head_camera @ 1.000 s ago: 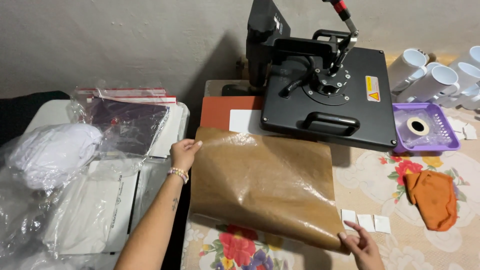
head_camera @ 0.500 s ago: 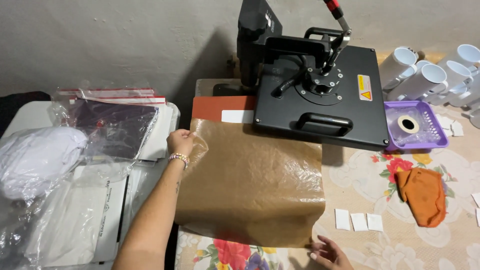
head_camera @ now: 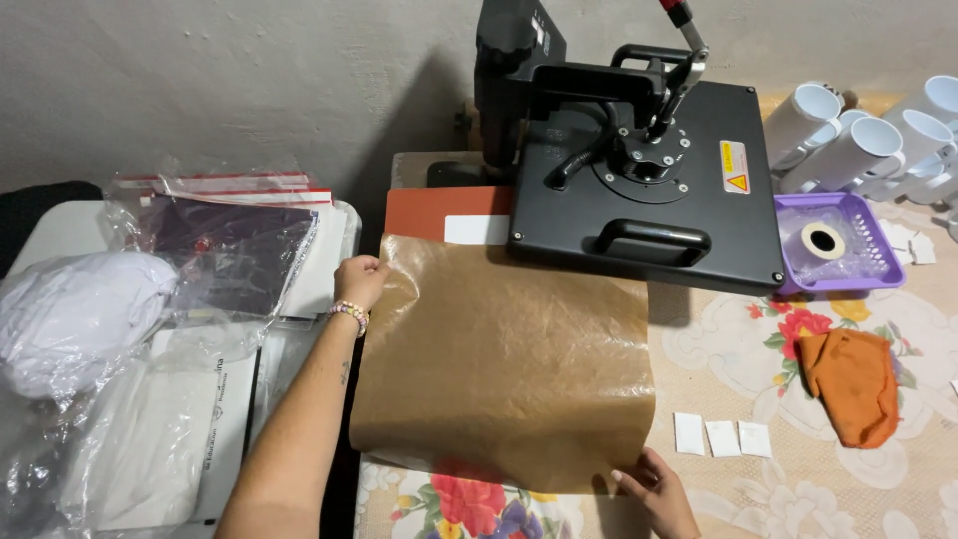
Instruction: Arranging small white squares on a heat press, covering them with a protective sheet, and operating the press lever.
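A large brown paper sheet [head_camera: 504, 364] lies over the lower plate of a black heat press [head_camera: 639, 165]. My left hand [head_camera: 361, 281] pinches the sheet's far left corner. My right hand [head_camera: 657, 489] holds the near right corner against the table. Beyond the sheet, the orange pad [head_camera: 429, 212] of the press shows, with a white rectangle [head_camera: 477, 230] on it. The press's upper plate is swung to the right, its handle [head_camera: 654, 240] facing me.
Clear plastic bags with dark and white garments [head_camera: 215, 255] are stacked on a white surface at left. A purple tray [head_camera: 838, 245], white mugs [head_camera: 858, 140], an orange cloth [head_camera: 853, 384] and three small white tags [head_camera: 720, 437] sit on the floral tablecloth at right.
The view has shifted left and closer. Both hands have kept their grip on the paper corners, and the sheet has slid slightly toward me and to the left.
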